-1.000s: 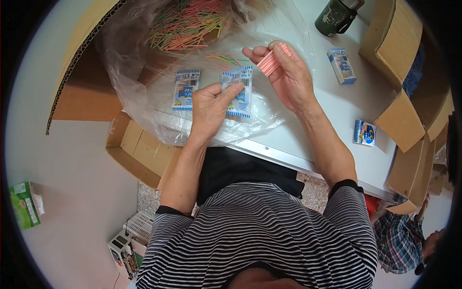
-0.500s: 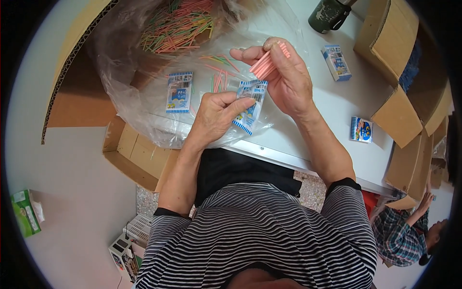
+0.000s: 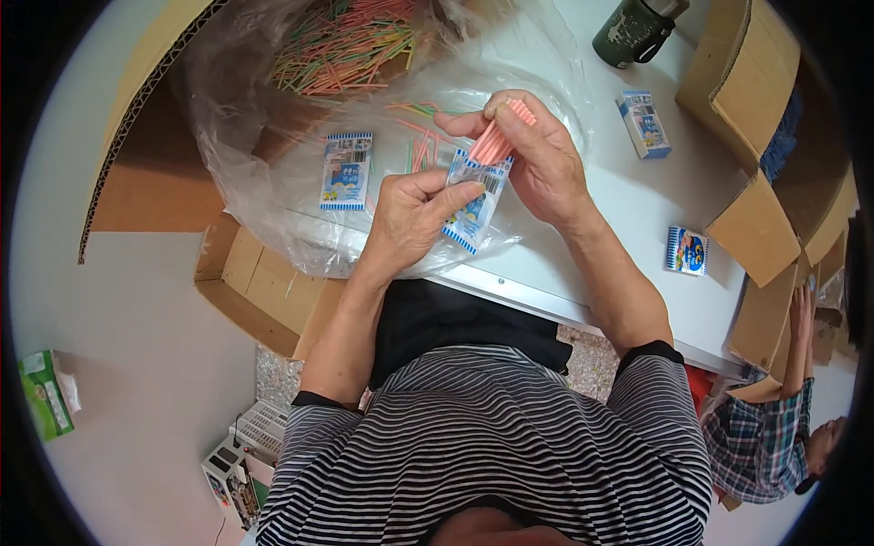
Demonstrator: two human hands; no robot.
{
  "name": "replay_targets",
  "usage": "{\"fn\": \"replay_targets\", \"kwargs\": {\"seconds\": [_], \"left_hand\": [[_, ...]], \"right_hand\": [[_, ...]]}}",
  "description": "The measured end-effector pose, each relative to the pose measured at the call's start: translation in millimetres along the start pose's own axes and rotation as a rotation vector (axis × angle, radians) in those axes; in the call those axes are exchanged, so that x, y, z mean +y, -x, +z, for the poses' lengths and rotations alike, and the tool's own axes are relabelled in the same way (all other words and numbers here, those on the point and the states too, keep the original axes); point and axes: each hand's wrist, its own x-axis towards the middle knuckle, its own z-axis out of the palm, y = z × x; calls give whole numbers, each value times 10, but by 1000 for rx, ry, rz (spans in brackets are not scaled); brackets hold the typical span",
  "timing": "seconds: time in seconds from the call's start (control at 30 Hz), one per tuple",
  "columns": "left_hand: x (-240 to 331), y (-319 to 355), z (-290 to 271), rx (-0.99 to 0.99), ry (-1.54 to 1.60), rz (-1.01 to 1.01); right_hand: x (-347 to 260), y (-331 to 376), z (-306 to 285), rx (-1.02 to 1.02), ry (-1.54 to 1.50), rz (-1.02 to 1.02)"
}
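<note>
Near the front edge of a white tabletop (image 3: 628, 205), toward its left, a flat blue-and-white packet (image 3: 346, 173) lies on clear plastic sheeting (image 3: 291, 232). Rightward, above that edge, the left hand (image 3: 410, 218) pinches a similar packet (image 3: 472, 214), thumb on top. The right hand (image 3: 542, 159) clasps pink sticks (image 3: 493, 144) under its thumb, lower ends at the pinched packet's mouth; whether inside is unclear.

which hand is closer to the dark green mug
Right. The right hand, holding pink sticks, is to the mug's left and nearer the person; the left hand, gripping a blue-and-white packet, is farther off in both directions.
</note>
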Motion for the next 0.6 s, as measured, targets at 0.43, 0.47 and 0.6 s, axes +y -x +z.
{"fn": "replay_targets", "kwargs": {"seconds": [0.43,0.47,0.6], "left_hand": [[-132,-25,-7,71,42,44],[-108,-25,13,70,42,44],[-88,-30,60,96,128,26]], "right_hand": [[65,26,-20,19,184,-18],[70,26,-21,16,178,4],[39,32,17,47,183,122]]}}
